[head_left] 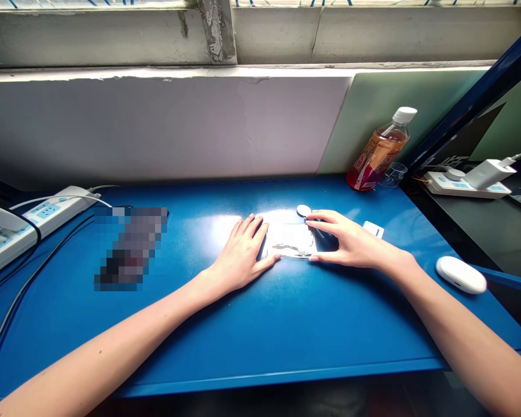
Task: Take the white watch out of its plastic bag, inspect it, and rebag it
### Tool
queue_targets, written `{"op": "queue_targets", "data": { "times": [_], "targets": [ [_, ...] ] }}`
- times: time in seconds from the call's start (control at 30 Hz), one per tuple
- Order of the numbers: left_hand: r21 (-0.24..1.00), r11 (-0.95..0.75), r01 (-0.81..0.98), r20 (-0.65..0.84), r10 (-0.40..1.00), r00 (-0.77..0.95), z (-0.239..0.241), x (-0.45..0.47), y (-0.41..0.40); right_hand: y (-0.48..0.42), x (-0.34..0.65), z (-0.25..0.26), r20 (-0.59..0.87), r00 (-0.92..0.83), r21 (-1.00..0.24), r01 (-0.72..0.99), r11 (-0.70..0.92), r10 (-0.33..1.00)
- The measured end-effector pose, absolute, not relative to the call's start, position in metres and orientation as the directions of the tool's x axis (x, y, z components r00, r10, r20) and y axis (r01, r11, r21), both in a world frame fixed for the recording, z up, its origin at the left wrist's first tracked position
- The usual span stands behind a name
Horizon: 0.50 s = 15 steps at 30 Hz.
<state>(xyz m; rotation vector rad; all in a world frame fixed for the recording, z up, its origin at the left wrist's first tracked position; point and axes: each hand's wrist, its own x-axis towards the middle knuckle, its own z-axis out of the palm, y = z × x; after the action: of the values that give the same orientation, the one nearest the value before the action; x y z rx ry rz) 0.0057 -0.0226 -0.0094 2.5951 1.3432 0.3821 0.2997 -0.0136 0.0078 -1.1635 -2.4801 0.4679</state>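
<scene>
A white wall (156, 127) with a worn sill backs the glossy blue bench (260, 336). A power strip (39, 217) lies far left; a tea bottle (380, 152) stands at the rear right. At centre lies a flat reflective phone (289, 240). The left hand (243, 255) rests open against its left edge; the right hand (349, 242) lies open over its right edge.
</scene>
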Motion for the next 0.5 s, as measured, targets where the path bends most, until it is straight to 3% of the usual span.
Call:
{"op": "queue_targets", "data": {
  "times": [0.5],
  "targets": [
    [0.338,-0.536,0.774,0.125,0.84,0.527,-0.0062,0.0052,-0.0179,-0.0118,0.2997,0.0066,0.16,-0.609,-0.426,0.667,0.611,0.777]
  ]
}}
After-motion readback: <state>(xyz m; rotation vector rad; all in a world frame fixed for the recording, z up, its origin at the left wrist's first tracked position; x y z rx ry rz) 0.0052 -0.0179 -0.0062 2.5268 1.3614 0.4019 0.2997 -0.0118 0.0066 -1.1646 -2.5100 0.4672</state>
